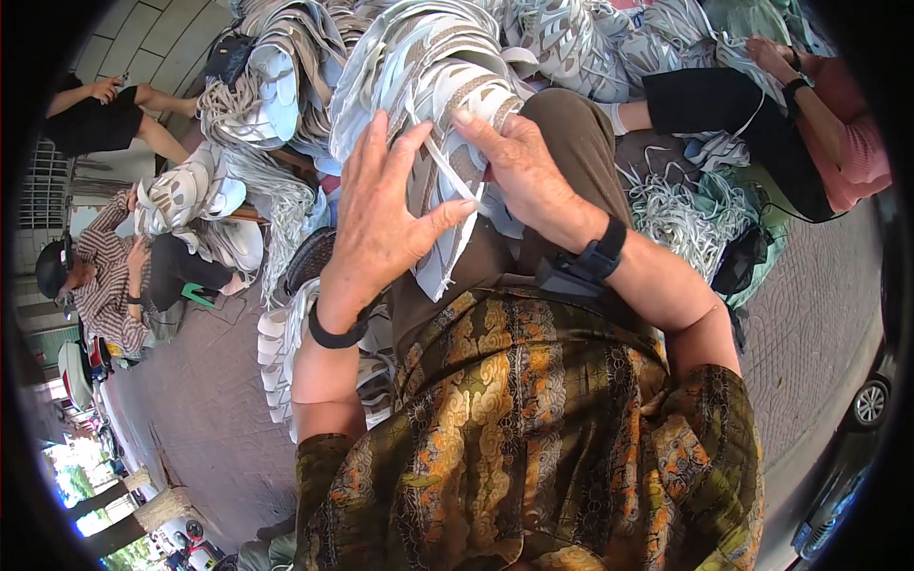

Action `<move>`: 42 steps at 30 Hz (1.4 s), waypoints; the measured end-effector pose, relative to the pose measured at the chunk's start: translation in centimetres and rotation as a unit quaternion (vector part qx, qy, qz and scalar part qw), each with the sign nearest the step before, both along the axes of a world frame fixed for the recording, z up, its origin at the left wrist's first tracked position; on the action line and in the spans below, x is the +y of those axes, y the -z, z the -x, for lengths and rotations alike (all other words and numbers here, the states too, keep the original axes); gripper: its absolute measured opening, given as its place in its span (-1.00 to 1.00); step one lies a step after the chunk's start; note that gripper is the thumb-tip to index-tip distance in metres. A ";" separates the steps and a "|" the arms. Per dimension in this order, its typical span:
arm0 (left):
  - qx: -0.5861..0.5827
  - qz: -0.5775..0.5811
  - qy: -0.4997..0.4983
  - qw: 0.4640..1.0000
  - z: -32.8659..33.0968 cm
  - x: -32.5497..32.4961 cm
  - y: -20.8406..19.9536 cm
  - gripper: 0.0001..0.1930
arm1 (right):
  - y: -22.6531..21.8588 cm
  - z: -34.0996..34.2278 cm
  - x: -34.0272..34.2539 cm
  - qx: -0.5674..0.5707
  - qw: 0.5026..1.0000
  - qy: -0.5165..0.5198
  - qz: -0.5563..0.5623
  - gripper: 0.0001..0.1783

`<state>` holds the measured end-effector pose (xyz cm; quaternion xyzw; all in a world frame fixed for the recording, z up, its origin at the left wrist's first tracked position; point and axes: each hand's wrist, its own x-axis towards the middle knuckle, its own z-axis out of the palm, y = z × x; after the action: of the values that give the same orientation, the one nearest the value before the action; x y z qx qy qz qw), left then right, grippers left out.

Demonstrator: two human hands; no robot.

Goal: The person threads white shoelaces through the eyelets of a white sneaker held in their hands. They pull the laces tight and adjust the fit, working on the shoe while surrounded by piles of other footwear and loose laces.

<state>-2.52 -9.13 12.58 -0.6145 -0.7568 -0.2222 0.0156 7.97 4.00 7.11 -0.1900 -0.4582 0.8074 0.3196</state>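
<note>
A stack of grey, white and tan shoe uppers (pixel 400 71) stands at my knees, its near end spread in front of my hands. My right hand (pixel 538 176) is closed on the edge of the nearest shoe upper (pixel 466 93), thumb on top, its other fingers mostly hidden. Beside it, my left hand (pixel 376 205) is open, its fingers spread against the stack and its thumb apart from them. A flat white shoelace (pixel 446 164) slants down between the two hands, passing close to my left thumb tip.
To the right, a heap of white shoelaces (pixel 690 214) lies near a seated person in pink (pixel 862 162). At left, a person in a striped shirt (pixel 109 257) sits by more uppers (pixel 186 195). Further bundles of uppers (pixel 571 48) fill the far side. A dark car (pixel 857 428) is at lower right.
</note>
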 end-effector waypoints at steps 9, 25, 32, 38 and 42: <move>0.036 -0.117 -0.012 0.992 1.1 1.4 0.8 -0.59 | 2.0 -2.0 3.2 0.048 0.992 -0.112 0.017 -0.64; 0.196 -0.228 0.029 0.953 -0.5 4.1 0.6 -0.73 | 6.0 -10.3 16.7 -0.074 0.993 -0.077 -0.056 -0.73; -0.163 -0.133 0.044 0.977 -5.4 5.8 7.0 -0.51 | 9.3 -9.5 18.7 -0.055 0.993 -0.085 -0.052 -0.67; -0.229 -0.128 0.017 0.965 -4.6 8.6 9.6 -0.35 | 3.8 -10.9 16.8 -0.196 0.935 0.015 -0.295 -0.69; -0.241 -0.106 -0.005 0.965 -5.0 8.4 9.1 -0.35 | 0.0 -8.8 15.3 -0.106 0.920 0.089 -0.368 -0.74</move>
<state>2.50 -0.77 3.47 -0.5336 -0.7138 -0.4423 -0.1007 16.78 19.28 7.11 -0.1839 -0.7352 0.5253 0.3870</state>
